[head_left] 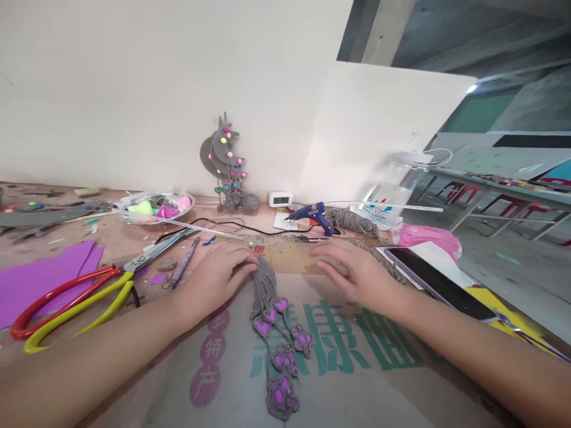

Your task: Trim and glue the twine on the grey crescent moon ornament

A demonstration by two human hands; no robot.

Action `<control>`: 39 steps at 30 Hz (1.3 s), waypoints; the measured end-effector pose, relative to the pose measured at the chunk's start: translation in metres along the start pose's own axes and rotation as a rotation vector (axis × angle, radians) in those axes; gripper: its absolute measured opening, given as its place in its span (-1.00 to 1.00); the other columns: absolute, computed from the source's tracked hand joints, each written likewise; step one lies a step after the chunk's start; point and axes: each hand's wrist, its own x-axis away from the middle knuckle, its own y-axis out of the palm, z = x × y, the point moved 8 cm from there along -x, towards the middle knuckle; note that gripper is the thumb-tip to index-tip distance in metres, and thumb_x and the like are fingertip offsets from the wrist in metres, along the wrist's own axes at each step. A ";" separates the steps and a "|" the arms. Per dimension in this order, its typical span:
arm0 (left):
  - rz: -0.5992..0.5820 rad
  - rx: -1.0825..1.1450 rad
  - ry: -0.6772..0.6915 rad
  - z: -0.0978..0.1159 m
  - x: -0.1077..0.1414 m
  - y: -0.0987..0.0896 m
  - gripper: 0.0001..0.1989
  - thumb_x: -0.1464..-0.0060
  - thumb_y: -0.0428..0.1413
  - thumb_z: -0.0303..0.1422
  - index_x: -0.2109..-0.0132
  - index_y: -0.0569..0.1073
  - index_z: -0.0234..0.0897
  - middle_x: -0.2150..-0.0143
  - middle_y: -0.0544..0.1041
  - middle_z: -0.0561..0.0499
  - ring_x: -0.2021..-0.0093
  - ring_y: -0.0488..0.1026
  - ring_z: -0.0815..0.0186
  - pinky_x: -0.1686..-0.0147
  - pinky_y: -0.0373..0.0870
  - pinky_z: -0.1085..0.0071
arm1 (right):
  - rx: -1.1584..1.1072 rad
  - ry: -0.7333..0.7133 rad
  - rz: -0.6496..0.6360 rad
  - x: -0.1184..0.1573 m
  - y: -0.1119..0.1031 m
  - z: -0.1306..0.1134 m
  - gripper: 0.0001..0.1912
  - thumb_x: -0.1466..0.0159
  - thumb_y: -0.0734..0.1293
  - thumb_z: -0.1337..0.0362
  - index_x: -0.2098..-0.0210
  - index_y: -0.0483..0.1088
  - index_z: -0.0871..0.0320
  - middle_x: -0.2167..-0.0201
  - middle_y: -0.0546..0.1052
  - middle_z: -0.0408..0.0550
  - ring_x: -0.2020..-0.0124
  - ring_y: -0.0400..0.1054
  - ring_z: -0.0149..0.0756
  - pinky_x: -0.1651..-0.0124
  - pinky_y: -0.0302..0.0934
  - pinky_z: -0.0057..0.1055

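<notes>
A grey yarn-covered ornament (266,286) lies on the printed board (178,380), its strands ending in purple hearts and flowers (282,359). My left hand (220,270) has its thumb and fingertips closed on the upper left edge of the ornament. To the right of it, my right hand (357,270) hovers just over the board, fingers curved and apart with nothing between them. Beyond the hands, a blue glue gun (316,215) rests on its side near grey yarn (357,223). Large scissors (129,270) with red and yellow handles lie left of my left arm.
Purple sheets (53,276), a pen (185,261) and a bowl of coloured pieces (154,208) are on the left. A finished-looking crescent hanging (225,157) is against the white wall, beside a small clock (280,199). A phone (439,282) and pink plastic bag (426,238) sit right.
</notes>
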 end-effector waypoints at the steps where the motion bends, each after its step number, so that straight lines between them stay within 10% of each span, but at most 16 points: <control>1: -0.008 -0.009 -0.005 -0.001 0.000 0.001 -0.87 -0.16 0.01 -0.36 0.28 0.44 -0.23 0.23 0.54 0.03 0.16 0.42 0.27 0.12 0.29 0.33 | 0.031 0.040 -0.003 -0.001 0.001 0.014 -0.75 -0.29 0.18 0.31 0.07 0.37 0.14 0.08 0.48 0.03 -0.01 0.32 -0.18 -0.06 0.22 -0.19; 12: -0.058 0.010 -0.156 -0.015 0.001 0.004 -0.86 -0.08 0.10 -0.26 0.36 0.43 -0.23 0.25 0.57 0.04 0.16 0.45 0.21 0.16 0.32 0.30 | 0.164 0.142 -0.187 -0.009 0.036 0.071 -0.61 -0.30 0.11 0.33 -0.10 0.28 0.19 -0.11 0.36 0.04 -0.11 0.24 -0.14 -0.15 0.14 -0.14; 28: -0.041 -0.077 -0.068 -0.004 0.001 0.001 -0.81 -0.18 -0.02 -0.30 0.24 0.47 -0.23 0.26 0.57 0.03 0.20 0.45 0.23 0.20 0.31 0.32 | 0.134 0.248 -0.338 -0.045 0.066 0.111 -0.84 -0.22 0.27 0.35 0.22 0.44 0.20 0.26 0.50 0.04 0.23 0.38 -0.26 0.18 0.24 -0.42; 39: -0.046 -0.101 -0.046 -0.003 0.000 0.001 -0.77 -0.20 -0.06 -0.29 0.23 0.47 -0.22 0.26 0.57 0.02 0.22 0.45 0.23 0.21 0.29 0.32 | 0.149 0.252 -0.159 -0.040 0.031 0.060 -0.77 -0.33 0.08 0.33 0.06 0.24 0.17 0.28 0.49 0.02 0.32 0.37 -0.27 0.31 0.15 -0.42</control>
